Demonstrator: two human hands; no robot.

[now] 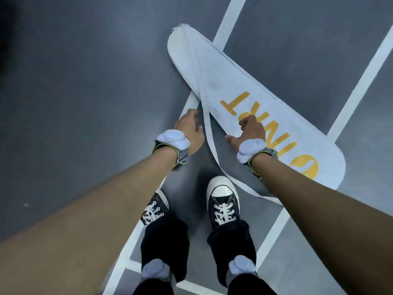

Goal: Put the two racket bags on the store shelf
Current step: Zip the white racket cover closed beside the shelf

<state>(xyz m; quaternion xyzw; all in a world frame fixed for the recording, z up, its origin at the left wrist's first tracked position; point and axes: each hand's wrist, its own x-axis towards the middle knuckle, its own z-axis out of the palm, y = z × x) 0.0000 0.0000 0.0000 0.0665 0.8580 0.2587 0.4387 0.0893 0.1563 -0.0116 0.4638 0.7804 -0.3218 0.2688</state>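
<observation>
A long white racket bag [231, 81] with yellow lettering lies flat on the grey floor, running from upper middle to lower right. Its white shoulder strap [209, 135] trails off its near edge between my hands and loops past my shoe. My right hand [248, 129] rests on the bag's near edge over the lettering, fingers curled at the fabric. My left hand [190, 127] reaches down just left of the strap, near the bag's edge, with nothing visibly in it. Only one bag is in view.
Grey court floor [85, 81] with white painted lines [359, 88] crossing it. My two feet in black and white sneakers [223, 201] stand just short of the bag. Both wrists and ankles carry strapped white sensor pods.
</observation>
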